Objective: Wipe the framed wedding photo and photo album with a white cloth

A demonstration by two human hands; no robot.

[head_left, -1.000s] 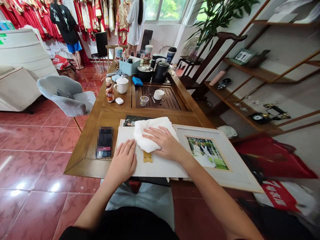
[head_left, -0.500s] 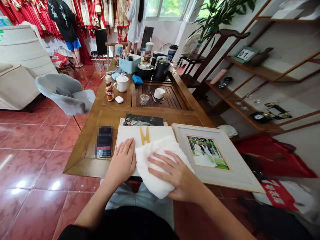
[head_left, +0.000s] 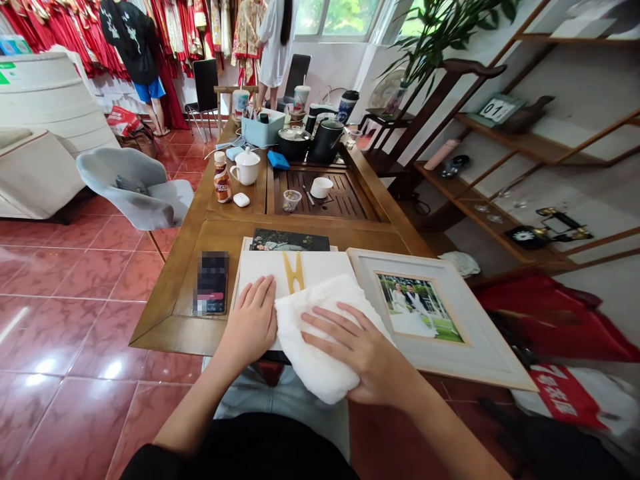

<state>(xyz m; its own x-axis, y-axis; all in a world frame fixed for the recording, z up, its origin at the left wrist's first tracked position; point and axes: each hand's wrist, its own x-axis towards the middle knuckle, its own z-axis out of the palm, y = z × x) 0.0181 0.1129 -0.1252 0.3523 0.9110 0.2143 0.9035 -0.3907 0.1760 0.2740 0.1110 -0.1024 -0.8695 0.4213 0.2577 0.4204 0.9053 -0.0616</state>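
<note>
A white board with a yellow H-shaped piece on its face lies at the table's near edge. My left hand rests flat on the board's left side, fingers stretched out together and nothing in them. Over the board's right part lies a fluffy white cloth, which hangs past the near edge. My right hand presses on this cloth with spread fingers; its thumb is hidden. Touching the board's right side is a white picture frame with a wedding photo.
A phone lies left of the board, and a dark photo print sticks out behind it. Farther back stand a bottle, a lidded white cup and a tea tray. Two people stand by the clothes racks.
The view has shifted slightly, so everything sits a little farther right. Both hands keep about the same places on the board and the cloth.
</note>
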